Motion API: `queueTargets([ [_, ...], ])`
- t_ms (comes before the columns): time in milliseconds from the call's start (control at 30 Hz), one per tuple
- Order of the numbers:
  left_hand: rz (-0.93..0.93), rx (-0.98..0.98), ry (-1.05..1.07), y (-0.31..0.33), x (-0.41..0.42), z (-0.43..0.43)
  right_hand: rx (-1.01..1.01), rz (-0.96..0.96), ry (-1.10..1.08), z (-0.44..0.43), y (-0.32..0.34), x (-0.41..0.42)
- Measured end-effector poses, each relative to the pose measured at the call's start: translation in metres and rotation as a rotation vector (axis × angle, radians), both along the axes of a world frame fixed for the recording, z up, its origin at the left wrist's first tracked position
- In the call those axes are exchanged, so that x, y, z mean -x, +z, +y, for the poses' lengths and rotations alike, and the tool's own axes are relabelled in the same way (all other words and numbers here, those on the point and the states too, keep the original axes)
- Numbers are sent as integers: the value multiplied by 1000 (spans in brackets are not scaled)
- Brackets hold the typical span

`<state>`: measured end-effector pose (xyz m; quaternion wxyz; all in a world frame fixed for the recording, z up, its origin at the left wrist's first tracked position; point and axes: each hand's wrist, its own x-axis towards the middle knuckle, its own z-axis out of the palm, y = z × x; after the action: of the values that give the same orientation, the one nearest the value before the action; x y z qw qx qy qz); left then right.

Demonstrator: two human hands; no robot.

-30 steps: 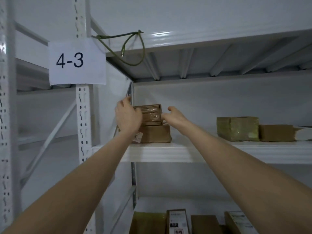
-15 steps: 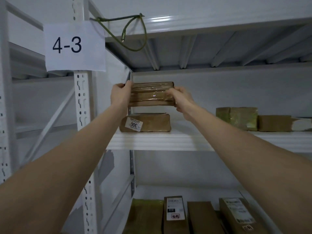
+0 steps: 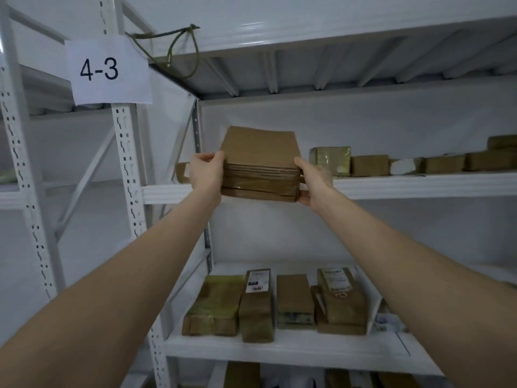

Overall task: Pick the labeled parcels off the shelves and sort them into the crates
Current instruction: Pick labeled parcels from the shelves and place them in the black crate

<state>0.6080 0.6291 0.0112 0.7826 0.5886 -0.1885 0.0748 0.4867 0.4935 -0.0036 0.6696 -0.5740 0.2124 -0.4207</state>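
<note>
My forearms stretch up from 7 and 5 o'clock. Left hand [image 3: 205,172] grips left end of tape-wrapped brown parcel [image 3: 260,163], fingers curled round edge. Right hand [image 3: 314,182] clasps right end, thumb on top. I hold parcel at centre, in front of middle shelf [image 3: 419,186] lip. 6 o'clock: lower shelf [image 3: 279,351], row of parcels. 3 o'clock: green-wrapped parcel [image 3: 330,159] on middle shelf. 10 o'clock: "4-3" sign [image 3: 107,70].
</note>
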Motion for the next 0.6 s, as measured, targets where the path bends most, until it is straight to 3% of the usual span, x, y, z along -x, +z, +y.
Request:
queueTargets([
  [333, 87, -171, -191, -77, 76, 17, -19, 134, 89, 15, -77, 86],
  [600, 181, -321, -321, -145, 88, 19, -86, 259, 135, 7, -159, 113],
])
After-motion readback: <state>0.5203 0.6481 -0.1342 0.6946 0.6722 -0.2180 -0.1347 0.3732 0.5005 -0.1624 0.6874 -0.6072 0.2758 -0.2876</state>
